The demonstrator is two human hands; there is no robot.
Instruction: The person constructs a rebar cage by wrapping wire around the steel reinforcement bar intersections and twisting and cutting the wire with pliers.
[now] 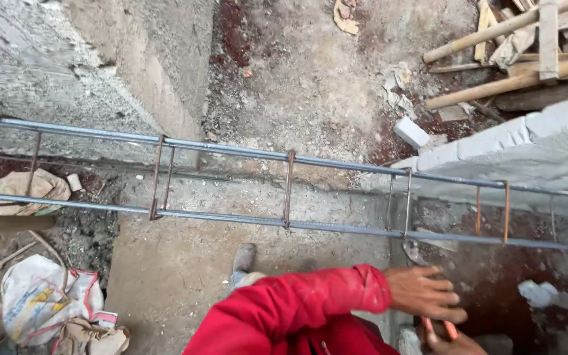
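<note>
A long rebar cage [288, 190] of grey bars and rusty stirrups lies level across the view. Below its right part is my left hand [424, 292], coming out of a red sleeve [310, 306]. Its fingers are stretched out, nothing shows in them, and it lies just over my right hand. My right hand [451, 343] is at the bottom edge, partly cut off, closed on an orange-handled tool [447, 329]. The tool's head is hidden. Both hands are a little below the cage's near bar [428, 235] and do not touch it.
My shoe [244, 258] stands on a concrete strip. A white block wall [494, 139] runs at the right, with bamboo poles and timber [507, 39] behind it. A loose white block [411, 132] lies on the dirt. Crumpled sacks [47, 299] lie at the lower left.
</note>
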